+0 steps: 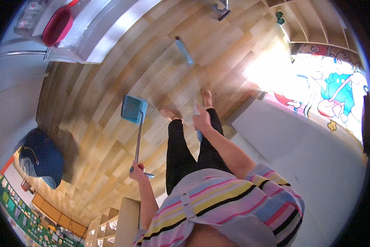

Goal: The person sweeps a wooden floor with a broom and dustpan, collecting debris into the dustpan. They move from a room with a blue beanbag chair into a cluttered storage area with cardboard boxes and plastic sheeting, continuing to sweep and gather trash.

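My left hand (138, 171) is closed round the upper end of a long thin dustpan handle (139, 142). At its far end the blue dustpan (131, 108) rests on the wood-look floor, to the left of my feet. In front of my right thigh, my right hand (202, 118) grips a broom's pale stick. The stick is blurred between the hand and the blue broom head (184, 51). That broom head is on the floor ahead of my feet, apart from the dustpan.
A dark blue bag-like bin (43, 158) stands at left. A red basin (58, 26) sits in a white unit at upper left. White furniture (271, 136) is close on my right, beside a cartoon panel (333, 90). Wooden cubbies (125, 220) are at lower left, wooden shelves (312, 20) at upper right.
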A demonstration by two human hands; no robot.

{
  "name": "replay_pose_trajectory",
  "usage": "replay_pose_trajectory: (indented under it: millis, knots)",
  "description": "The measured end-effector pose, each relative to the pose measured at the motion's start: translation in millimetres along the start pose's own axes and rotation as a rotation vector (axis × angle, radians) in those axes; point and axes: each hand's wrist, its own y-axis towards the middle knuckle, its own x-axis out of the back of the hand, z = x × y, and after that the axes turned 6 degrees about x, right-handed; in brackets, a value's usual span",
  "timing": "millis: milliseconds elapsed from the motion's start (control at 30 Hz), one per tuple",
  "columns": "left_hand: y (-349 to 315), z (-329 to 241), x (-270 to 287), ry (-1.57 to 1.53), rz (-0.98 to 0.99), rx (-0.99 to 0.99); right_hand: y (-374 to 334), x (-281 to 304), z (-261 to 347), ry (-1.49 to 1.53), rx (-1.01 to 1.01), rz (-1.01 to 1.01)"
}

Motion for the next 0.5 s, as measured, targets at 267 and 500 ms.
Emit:
replay_pose_trajectory:
  millis: [267,500]
  knots:
    - [-3.1,6.2,24.5,-0.022,0.022,0.01,63.6,77.1,-117.6,0.278,-0.224,-0.081]
    - [-11.0,21.4,45.9,-0.008,0.029,0.056,67.9,-28.9,-50.9,0.73,-0.528,-0.209]
